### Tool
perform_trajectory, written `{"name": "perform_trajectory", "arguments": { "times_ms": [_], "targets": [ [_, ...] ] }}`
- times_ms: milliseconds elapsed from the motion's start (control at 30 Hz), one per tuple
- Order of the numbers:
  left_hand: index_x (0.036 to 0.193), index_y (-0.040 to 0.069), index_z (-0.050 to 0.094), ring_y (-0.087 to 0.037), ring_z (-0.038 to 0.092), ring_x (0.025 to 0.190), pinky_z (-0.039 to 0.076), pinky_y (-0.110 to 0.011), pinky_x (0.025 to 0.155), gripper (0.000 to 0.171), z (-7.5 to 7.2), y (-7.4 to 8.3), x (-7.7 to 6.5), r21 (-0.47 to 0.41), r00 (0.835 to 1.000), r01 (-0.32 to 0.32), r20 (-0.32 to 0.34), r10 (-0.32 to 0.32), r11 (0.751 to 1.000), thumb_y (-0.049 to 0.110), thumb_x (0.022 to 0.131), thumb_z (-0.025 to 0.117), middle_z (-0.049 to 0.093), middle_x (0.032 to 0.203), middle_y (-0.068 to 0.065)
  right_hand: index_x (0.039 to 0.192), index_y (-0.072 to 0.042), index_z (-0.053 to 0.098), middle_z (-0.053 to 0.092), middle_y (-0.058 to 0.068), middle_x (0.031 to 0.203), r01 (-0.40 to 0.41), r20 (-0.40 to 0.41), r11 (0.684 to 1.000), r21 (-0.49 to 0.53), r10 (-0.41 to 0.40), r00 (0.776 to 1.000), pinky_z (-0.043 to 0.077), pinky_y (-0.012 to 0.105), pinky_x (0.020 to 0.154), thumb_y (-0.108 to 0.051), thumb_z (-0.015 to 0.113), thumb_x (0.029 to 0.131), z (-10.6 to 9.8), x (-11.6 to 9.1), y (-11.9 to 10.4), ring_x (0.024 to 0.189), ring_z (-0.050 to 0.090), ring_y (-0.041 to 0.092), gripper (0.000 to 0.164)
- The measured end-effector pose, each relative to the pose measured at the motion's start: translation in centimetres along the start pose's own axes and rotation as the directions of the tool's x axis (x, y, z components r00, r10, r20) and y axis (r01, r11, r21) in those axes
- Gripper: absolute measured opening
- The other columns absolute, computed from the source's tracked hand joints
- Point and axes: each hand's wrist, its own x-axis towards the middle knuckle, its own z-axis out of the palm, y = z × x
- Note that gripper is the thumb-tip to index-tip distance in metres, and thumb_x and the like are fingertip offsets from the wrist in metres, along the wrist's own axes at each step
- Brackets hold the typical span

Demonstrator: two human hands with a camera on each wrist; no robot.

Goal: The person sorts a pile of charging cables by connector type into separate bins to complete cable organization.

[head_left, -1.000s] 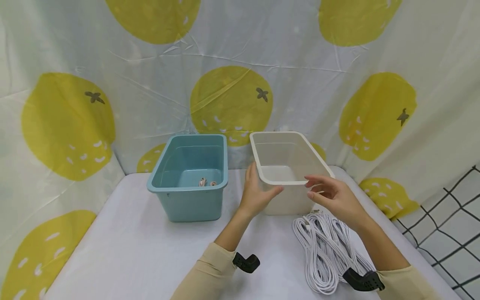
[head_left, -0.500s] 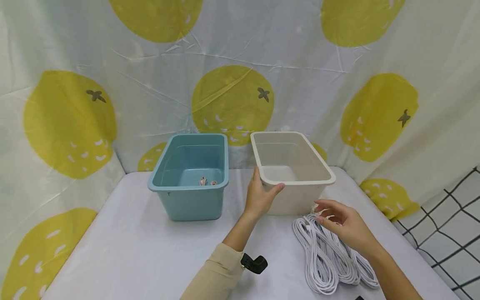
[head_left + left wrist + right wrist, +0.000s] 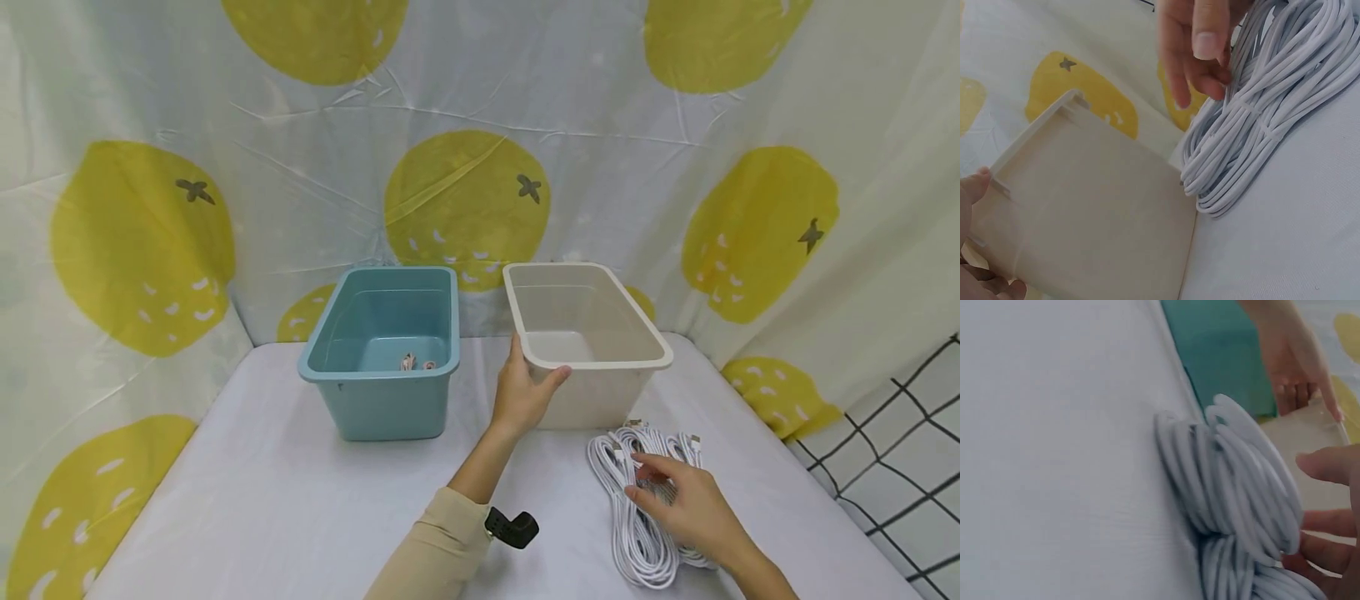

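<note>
With the thumb over the front and the fingers along the side, my left hand (image 3: 519,396) grips the near left corner of the cream bin (image 3: 592,398). Coiled white cables (image 3: 637,537) with plugs at the far end lie in front of that bin, bundled side by side. Over these coils is my right hand (image 3: 693,504), its fingers loosely bent and the thumb apart. In the right wrist view the right fingers (image 3: 1329,550) come right up to the side of a coil (image 3: 1254,481), with the thumb raised off it.
A blue bin (image 3: 390,408) stands left of the cream one, holding small pinkish bundles (image 3: 407,362) near its front wall. White cloth (image 3: 285,492) covers the table. Behind hangs a lemon-print curtain (image 3: 322,192), and a black wire grid (image 3: 900,467) stands at the right edge.
My right hand has come down from the cream bin's front rim to the cable coils, moving toward me. My left hand keeps its grip on the bin's corner.
</note>
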Motion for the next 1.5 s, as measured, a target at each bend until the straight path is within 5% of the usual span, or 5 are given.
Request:
{"name": "perform_trajectory", "arguments": {
  "times_ms": [267,400,600,867,1500],
  "targets": [
    [0.151,0.01,0.04,-0.025,0.061,0.118,0.05,-0.048,0.1,0.079,0.0,0.0,0.0,0.001,1.0,-0.002,0.004,0.002,1.0,0.027,0.088,0.085,0.063,0.125,-0.009,0.094,-0.009,0.082,0.072,-0.002,0.08,0.018,0.033,0.946,-0.324,-0.008,0.999,0.048,0.06,0.072,-0.053,0.087,0.075,0.8,-0.7,-1.3,0.08,0.068,0.026,0.048],
    [0.151,0.008,0.041,-0.027,0.061,0.118,0.05,-0.05,0.099,0.078,0.0,0.1,-0.1,0.003,1.0,-0.012,-0.002,0.012,1.0,0.028,0.089,0.084,0.064,0.125,-0.011,0.09,-0.008,0.081,0.067,0.0,0.072,0.039,0.054,0.922,-0.386,-0.02,0.998,0.047,0.053,0.059,-0.05,0.089,0.072,1.1,-0.5,-1.8,0.07,0.063,0.026,0.046],
    [0.152,0.008,0.039,-0.029,0.06,0.119,0.049,-0.05,0.1,0.081,0.0,0.1,-0.1,0.015,1.0,-0.002,0.001,0.002,1.0,0.028,0.089,0.084,0.063,0.126,-0.011,0.091,-0.008,0.08,0.056,-0.008,0.065,-0.064,0.034,0.946,-0.317,0.079,0.996,0.043,0.046,0.053,-0.034,0.088,0.07,1.4,-0.2,-1.9,0.064,0.054,0.019,0.034],
    [0.154,0.009,0.038,-0.028,0.059,0.122,0.048,-0.049,0.102,0.083,0.0,0.0,-0.1,0.016,1.0,0.017,0.007,-0.017,1.0,0.027,0.089,0.085,0.063,0.128,-0.011,0.108,-0.006,0.08,0.076,0.011,0.099,-0.256,0.028,0.956,-0.141,0.263,0.964,0.055,0.053,0.064,-0.025,0.088,0.073,0.4,0.1,-1.8,0.091,0.071,0.039,0.04],
    [0.149,0.011,0.043,-0.029,0.063,0.115,0.052,-0.05,0.094,0.076,0.0,-0.1,-0.2,-0.008,1.0,-0.012,-0.012,0.012,1.0,0.027,0.088,0.085,0.066,0.122,-0.009,0.116,-0.004,0.079,0.075,0.014,0.109,-0.303,0.036,0.953,0.005,0.303,0.952,0.051,0.03,0.068,-0.031,0.088,0.084,-6.8,1.0,-1.1,0.088,0.064,0.022,0.043]
  ]
}}
